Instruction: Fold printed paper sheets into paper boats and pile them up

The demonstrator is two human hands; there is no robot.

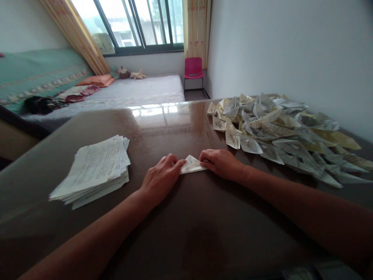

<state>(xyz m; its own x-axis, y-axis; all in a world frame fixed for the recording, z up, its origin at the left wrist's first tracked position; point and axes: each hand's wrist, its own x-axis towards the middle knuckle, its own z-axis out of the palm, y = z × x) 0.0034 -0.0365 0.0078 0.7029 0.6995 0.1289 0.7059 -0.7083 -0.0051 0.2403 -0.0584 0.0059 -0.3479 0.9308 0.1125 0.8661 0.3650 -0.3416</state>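
Note:
Between my hands, near the middle of the dark table, is a small folded sheet of paper (191, 165) with a pointed top and a straight lower edge. My left hand (162, 173) pinches its left end, thumb and fingers closed on it. The right end is gripped by my right hand (219, 161), whose fingers are curled in. To the left lies a stack of printed sheets (94, 165), slightly fanned. A large heap of folded paper boats (268, 128) spreads over the table's right side, close to my right forearm.
The glossy brown table (171, 217) reflects the window (140, 27). Along its right side runs a pale wall (285, 46). Beyond the table are a bed (145, 87) with pillows and soft toys, and a pink chair (193, 68).

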